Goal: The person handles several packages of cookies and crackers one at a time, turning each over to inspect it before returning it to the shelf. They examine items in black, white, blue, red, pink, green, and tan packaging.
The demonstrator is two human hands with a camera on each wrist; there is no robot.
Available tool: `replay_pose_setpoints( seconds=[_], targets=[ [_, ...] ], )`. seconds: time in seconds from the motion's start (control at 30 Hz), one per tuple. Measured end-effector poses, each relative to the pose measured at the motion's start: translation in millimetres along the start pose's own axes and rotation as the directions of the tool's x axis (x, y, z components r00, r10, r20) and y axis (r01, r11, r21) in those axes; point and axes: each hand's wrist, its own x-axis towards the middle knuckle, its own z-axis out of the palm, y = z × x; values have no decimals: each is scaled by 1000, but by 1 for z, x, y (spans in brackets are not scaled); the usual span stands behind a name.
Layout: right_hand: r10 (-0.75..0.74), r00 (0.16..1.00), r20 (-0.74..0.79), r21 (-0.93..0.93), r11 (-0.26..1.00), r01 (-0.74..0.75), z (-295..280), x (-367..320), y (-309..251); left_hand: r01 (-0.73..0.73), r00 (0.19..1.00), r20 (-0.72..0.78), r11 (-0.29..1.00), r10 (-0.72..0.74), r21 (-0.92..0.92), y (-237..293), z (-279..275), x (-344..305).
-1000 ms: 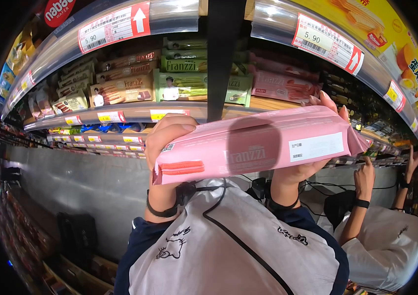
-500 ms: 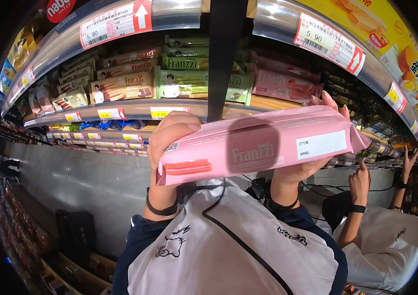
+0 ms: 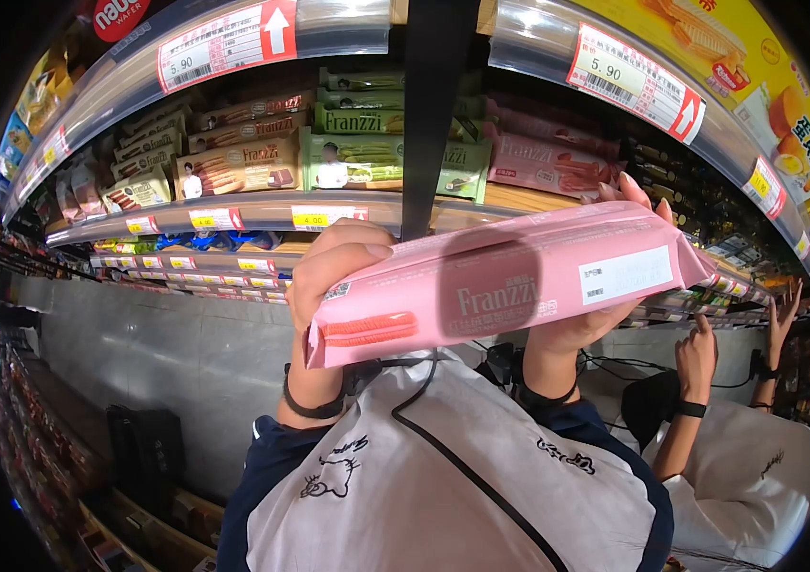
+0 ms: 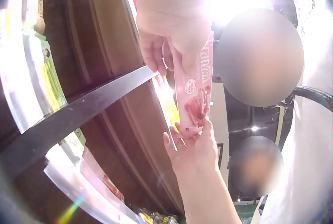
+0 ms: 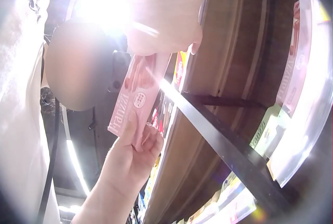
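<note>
In the head view a long pink Franzzi package (image 3: 405,300) is held up in front of the chest, its left end a little lower. The left hand (image 3: 336,267) grips its left end, thumb on the top edge. At the other end the right hand (image 3: 596,319) holds it from below and behind, fingertips showing above the top edge. The left wrist view shows the left hand (image 4: 174,21) close up on the package (image 4: 192,91). In the right wrist view the right hand (image 5: 166,18) is close and partly blurred by glare, at the package's near end (image 5: 143,73).
Behind the package a shelf (image 3: 262,214) carries green, brown and pink wafer packs. Price tags (image 3: 224,48) line the upper shelf edge, and a dark post (image 3: 429,124) divides the shelves. Another person's hand (image 3: 697,357) is raised at the right. A dark bag (image 3: 146,439) is at lower left.
The package has shifted slightly right and tilted a little, so more of its printed face shows. Both hands keep hold of it. The other person's hands at the right have moved slightly.
</note>
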Motion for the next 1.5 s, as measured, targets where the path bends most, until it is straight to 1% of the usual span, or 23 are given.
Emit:
replay_pose_setpoints(
  seconds=[0.23,0.43,0.53,0.63,0.73,0.83,0.93,1.03,1.13,1.23,1.33,1.37,1.4,1.47,1.5],
  targets=[
    [56,998,-10,24,998,-56,3,0,-4,24,999,-36,995,-28,-102,-1,3,-4],
    [36,999,18,23,999,-36,2,0,-3,-1,998,-64,995,-6,-95,-4,5,-4],
    [15,999,38,18,1000,-16,1,0,1,-4,999,-54,998,1,-57,-3,5,-2],
    [34,999,29,-22,999,-34,2,0,-2,-125,991,69,986,118,111,-4,1,4],
    [22,999,33,-15,1000,-22,1,1,2,-141,987,91,984,132,106,-5,0,6],
    [52,999,-9,15,999,-52,5,1,1,-153,985,96,985,145,85,-7,1,6],
    [18,1000,5,15,1000,-18,3,2,3,-185,980,88,981,181,49,-11,4,6],
    [-2,1000,15,-43,999,3,2,2,4,-142,990,-10,990,143,24,-11,9,3],
    [14,999,42,-3,1000,-14,-1,4,4,-140,989,-66,980,131,-143,-11,17,4],
    [33,989,145,22,999,-36,-12,12,8,-96,995,-31,964,91,-249,-5,19,3],
    [55,953,298,152,983,-104,-34,19,31,-38,999,24,947,48,-320,6,36,5],
    [148,932,332,136,970,-202,-42,21,29,-23,995,85,945,53,-325,1,37,3],
    [173,913,371,75,974,-215,-49,25,30,-8,988,146,945,59,-328,-5,37,1],
    [229,868,441,-51,972,-231,-66,34,34,18,950,306,971,57,-239,-16,37,0],
    [262,862,434,-46,962,-269,-72,35,37,56,944,330,982,7,-181,-19,42,0]
  ],
)
